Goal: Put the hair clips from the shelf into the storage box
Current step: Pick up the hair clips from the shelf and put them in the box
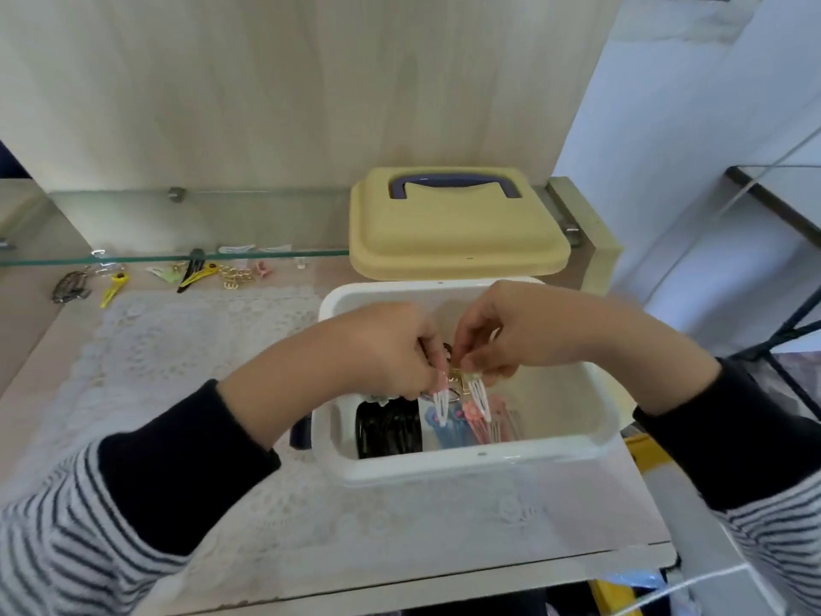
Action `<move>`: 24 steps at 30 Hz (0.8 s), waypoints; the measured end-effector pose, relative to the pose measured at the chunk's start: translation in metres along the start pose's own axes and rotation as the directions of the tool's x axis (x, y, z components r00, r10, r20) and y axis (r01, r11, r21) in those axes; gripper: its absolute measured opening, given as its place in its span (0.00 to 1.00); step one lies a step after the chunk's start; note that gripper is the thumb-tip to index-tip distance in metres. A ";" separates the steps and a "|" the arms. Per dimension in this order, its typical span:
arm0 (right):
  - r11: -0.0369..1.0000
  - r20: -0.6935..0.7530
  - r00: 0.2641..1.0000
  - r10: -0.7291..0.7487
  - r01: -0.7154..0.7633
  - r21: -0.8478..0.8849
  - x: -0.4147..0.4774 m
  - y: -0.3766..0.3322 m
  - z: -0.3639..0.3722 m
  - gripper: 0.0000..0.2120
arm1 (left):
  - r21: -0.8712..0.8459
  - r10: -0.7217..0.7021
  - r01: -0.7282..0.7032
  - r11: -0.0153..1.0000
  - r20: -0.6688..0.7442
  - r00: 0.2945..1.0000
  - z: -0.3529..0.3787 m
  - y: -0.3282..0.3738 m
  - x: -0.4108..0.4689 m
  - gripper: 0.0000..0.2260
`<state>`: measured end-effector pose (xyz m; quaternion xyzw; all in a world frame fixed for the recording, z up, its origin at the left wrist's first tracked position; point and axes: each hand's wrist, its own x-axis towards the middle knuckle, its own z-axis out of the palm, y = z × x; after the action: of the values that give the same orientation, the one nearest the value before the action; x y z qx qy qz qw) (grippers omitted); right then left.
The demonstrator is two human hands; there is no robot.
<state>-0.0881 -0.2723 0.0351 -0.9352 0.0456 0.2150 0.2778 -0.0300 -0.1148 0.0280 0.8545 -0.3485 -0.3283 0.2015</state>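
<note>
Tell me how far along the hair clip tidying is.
Done: black clips and pink clips lie in the open storage box. In hand: left hand and right hand pinch white clips over it. Left: a yellow clip and gold clips by the glass shelf.

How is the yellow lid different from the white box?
The lid is yellow, the box is white. The lid carries a purple handle on top; the box is open on top. Nothing lies on the lid; the box holds hair clips. The lid is shallow, the box deep. Both are rounded rectangles.
</note>
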 end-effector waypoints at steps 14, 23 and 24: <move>0.997 0.187 0.982 -0.029 0.041 -0.063 0.015 0.014 0.020 0.14 | 0.290 0.054 -0.059 0.955 0.025 0.998 0.028 -0.005 0.015 0.01; 0.987 0.175 0.984 -0.035 0.061 -0.147 0.007 0.011 0.020 0.11 | 0.339 0.067 -0.056 0.939 -0.021 0.998 0.032 -0.011 0.014 0.08; 0.988 0.168 0.985 -0.037 0.062 -0.144 0.005 0.011 0.018 0.12 | 0.360 0.070 -0.060 0.931 -0.017 0.997 0.032 -0.011 0.014 0.09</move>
<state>-0.0928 -0.2720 0.0143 -0.9331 -0.0171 0.2875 0.2153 -0.0393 -0.1214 -0.0066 0.8697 -0.4277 -0.2394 0.0578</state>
